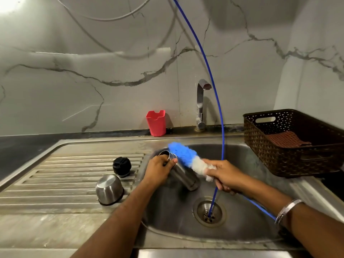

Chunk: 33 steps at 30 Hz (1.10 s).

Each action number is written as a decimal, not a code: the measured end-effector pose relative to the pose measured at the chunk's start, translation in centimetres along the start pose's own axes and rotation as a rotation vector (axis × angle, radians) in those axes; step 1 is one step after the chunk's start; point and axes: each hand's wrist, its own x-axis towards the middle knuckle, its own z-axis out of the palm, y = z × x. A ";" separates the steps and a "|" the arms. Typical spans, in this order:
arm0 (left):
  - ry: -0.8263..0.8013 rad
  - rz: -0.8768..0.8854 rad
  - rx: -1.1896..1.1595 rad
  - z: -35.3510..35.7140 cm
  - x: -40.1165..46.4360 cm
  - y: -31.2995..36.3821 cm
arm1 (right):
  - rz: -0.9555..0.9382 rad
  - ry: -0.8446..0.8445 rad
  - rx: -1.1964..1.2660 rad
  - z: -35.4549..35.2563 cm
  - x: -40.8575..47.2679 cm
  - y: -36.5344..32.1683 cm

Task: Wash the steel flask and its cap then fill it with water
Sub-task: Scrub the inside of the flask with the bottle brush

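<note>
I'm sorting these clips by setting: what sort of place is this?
Most likely a home kitchen: a steel sink with a ribbed drainboard, a tap against a marble-look wall, and a brown basket on the counter.

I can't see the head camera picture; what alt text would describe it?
Over a steel sink, the left hand grips an open steel flask near its mouth while the right hand holds a blue-and-white bottle brush beside it. A black stopper and a steel cup-shaped cap sit on the ribbed drainboard.
</note>
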 end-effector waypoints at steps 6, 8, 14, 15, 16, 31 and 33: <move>-0.038 -0.201 -0.044 -0.3 0.2 -0.9 | 0.269 -0.041 -0.133 -0.1 0.1 1.7; -0.027 -0.196 -0.009 -0.3 0.2 -0.9 | 0.226 -0.010 -0.160 0.6 -0.1 1.0; -0.083 -0.246 -0.066 -0.4 0.3 -0.6 | -0.078 -0.002 -0.048 2.6 -1.6 -2.4; -0.096 -0.238 -0.065 -0.4 0.2 -0.6 | -0.110 -0.009 -0.053 2.7 -1.9 -2.8; -0.100 -0.213 -0.040 -0.4 0.2 -0.6 | -0.117 -0.015 -0.075 2.7 -1.8 -2.8; -0.155 -0.101 0.315 -1.7 0.0 0.1 | -0.156 0.045 -0.132 2.6 0.1 -1.7; -0.143 -0.181 0.241 -1.6 0.0 0.0 | -0.109 0.036 -0.181 2.2 0.1 -0.9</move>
